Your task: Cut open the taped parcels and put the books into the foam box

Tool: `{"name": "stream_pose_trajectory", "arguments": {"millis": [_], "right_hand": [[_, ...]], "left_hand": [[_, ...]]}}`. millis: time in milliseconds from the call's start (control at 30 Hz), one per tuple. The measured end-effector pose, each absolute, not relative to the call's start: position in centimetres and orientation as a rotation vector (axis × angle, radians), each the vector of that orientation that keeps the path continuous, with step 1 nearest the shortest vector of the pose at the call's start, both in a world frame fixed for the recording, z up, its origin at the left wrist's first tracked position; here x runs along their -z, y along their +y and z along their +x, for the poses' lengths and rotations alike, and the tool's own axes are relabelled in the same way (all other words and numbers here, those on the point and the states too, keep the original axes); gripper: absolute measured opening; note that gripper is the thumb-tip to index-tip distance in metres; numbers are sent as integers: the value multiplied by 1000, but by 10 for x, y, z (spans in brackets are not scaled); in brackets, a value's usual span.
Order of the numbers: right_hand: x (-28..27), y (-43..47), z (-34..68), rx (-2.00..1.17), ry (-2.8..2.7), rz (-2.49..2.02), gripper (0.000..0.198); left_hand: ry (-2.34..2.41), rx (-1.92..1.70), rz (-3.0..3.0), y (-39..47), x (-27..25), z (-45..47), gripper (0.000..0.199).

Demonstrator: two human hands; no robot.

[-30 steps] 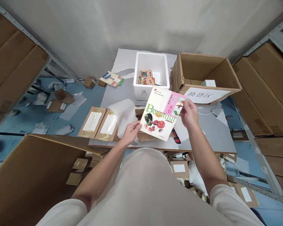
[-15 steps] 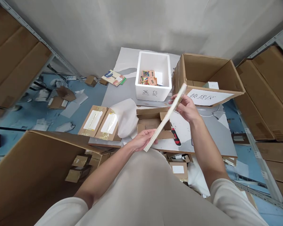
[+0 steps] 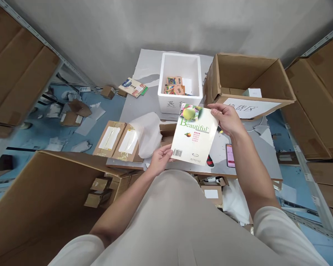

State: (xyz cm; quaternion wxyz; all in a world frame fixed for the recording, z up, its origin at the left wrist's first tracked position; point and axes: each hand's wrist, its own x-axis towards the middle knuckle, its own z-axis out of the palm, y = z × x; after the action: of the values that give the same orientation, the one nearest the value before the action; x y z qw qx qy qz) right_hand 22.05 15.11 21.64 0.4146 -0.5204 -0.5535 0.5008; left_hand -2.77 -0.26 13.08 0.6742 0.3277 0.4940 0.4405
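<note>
1. Fingers [image 3: 158, 152] of our left hand [image 3: 159, 159] and right hand [image 3: 227, 120] clamp the book [image 3: 193, 135] above the tabletop [image 3: 150, 101].
2. Behind it we see a white foam box [image 3: 180, 83], a cardboard box [image 3: 246, 83] and a phone [image 3: 230, 155].
3. Shelves [image 3: 19, 74] flank the blue floor [image 3: 44, 129].

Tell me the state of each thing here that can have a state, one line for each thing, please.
book: held up in both hands, back cover with barcode showing.
left hand: gripping the book's lower left corner.
right hand: gripping the book's upper right corner.
foam box: open, small packets inside.
cardboard box: open, flaps out.
phone: lying flat on the table, screen lit.
parcels: sealed, lying flat.
</note>
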Motion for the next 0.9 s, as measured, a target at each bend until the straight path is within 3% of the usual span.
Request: {"name": "stream_pose_trajectory", "arguments": {"millis": [233,467,633,733,900], "right_hand": [[-210,148,231,-1250,-1372,-1257,31],[-214,137,226,-1415,-1353,-1090,56],[-213,141,204,-1461,-1542,-966,57],[-213,146,199,-1491,-1566,-988,44],[-211,154,203,-1518,-1583,-1140,36]], "left_hand": [[1120,-1014,727,-5,-132,-22,61],[915,-1088,511,0,-131,-20,50],[742,-771,353,1,-137,-10,37],[682,-760,295,-2,-143,-11,46],[777,-1082,368,-8,-139,-34,77]]}}
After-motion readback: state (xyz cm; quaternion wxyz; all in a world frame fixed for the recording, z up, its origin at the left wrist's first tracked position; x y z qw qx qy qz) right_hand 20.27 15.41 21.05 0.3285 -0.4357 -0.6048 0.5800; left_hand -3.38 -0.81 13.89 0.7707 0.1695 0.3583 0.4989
